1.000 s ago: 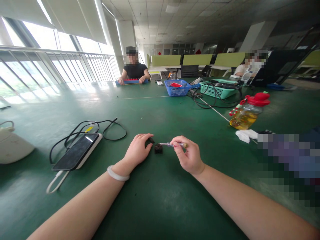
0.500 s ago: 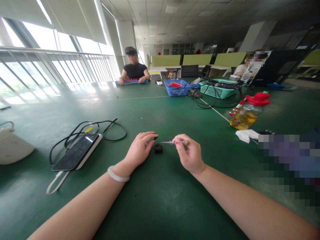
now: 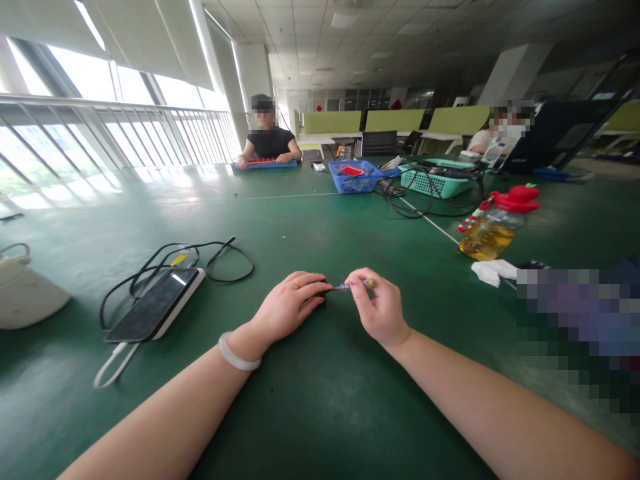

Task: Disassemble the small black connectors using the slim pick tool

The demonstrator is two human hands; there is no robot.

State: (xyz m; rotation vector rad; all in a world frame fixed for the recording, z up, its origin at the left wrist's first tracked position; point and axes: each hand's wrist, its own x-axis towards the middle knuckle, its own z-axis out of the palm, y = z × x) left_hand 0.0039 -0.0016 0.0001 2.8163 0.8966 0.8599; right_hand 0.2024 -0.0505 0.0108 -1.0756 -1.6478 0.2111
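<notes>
My left hand (image 3: 286, 303), with a pale bangle at its wrist, is closed over a small black block (image 3: 325, 291) on the green table. Its fingers hide most of the block. In my right hand (image 3: 381, 308) is a small screwdriver (image 3: 343, 287) with a clear purplish handle, pinched between thumb and fingers and pointing left. The screwdriver's tip meets the block's right side by my left fingertips; whether it sits in a screw cannot be seen.
A phone-like device (image 3: 155, 303) with a black cable (image 3: 235, 277) lies left, near a white pot-shaped container (image 3: 27, 293). Right stands a red-lidded bottle (image 3: 493, 230). Behind are a blue basket (image 3: 353, 181) and a green basket (image 3: 433, 183) with cables. Another person (image 3: 270, 141) sits opposite.
My left hand has moved right and down over the black block, which stood uncovered before. The screwdriver now reaches the block, while my right hand has barely moved.
</notes>
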